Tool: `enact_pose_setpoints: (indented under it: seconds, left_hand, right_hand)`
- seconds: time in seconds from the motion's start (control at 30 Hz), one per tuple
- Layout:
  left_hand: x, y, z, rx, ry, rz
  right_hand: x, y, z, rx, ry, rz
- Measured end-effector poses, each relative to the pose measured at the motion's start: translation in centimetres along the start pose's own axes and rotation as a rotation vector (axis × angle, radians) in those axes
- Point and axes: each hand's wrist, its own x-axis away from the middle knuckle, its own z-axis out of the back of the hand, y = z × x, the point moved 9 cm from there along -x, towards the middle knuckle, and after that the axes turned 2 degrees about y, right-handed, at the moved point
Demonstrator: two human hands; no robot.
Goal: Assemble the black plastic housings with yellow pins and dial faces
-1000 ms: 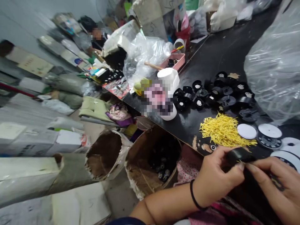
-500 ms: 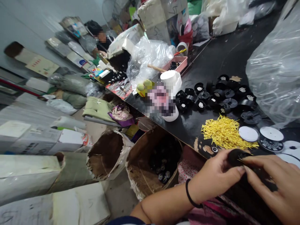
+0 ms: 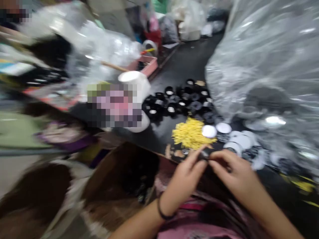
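- Black and small, the part [image 3: 204, 154] pinched between the two hands is smeared by motion blur in the head view; its shape and which way its long axis runs cannot be made out.
- The left hand [image 3: 185, 181] grips it with thumb and fingertips from the left; the right hand [image 3: 233, 176] meets it from the right with fingertips curled in, so both hands are pinched on the same piece, just above the near edge of the table.
- The whole frame is blurred, most strongly at the left, where only green, purple and brown shapes show.
- The black tabletop [image 3: 184, 66] runs away from the person; on it lie a heap of yellow pins [image 3: 190, 133], a cluster of black caps [image 3: 181, 101] beyond it, and white discs [image 3: 209, 131] just beside the pins.
- A large clear plastic bag [image 3: 264, 59] fills the right side, hiding what lies under it.
- A white cup [image 3: 134, 81] stands left of the caps, partly covered by a pixelated patch.
- A brown cardboard box [image 3: 124, 172] sits below the table edge, left of the left wrist.
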Motion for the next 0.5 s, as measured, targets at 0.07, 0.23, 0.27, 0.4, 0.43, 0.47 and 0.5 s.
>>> enact_pose_setpoints:
  seconds: [0.07,0.23,0.27,0.4,0.43,0.47,0.5]
  left_hand:
    - [-0.8,-1.4,0.5,0.151,0.043,0.104]
    - [-0.8,-2.2,-1.4,0.332,-0.011,0.212]
    - [-0.6,-2.2,-1.8,0.347,-0.026,0.226]
    - [-0.6,-2.6,-2.6,0.414,-0.053,0.233]
    - [-0.7,-2.8,-2.7,0.43,-0.065,0.237]
    - [-0.6,-3.0,-2.9,0.446,-0.076,0.246]
    - [-0.5,-3.1,-3.0,0.461,-0.083,0.254]
  right_hand:
    - [-0.1,1.6,1.7,0.147,0.019,-0.031]
    - [-0.4,8.3,10.9,0.659,0.288,-0.263]
    - [-0.8,9.3,11.4,0.711,0.272,-0.268]
    - [-2.0,11.4,10.9,0.836,0.21,-0.22]
    - [-2.1,11.5,10.8,0.85,0.214,-0.209]
    - [-2.1,11.4,10.8,0.86,0.221,-0.2]
    - [-2.0,11.0,10.8,0.84,0.225,-0.18]
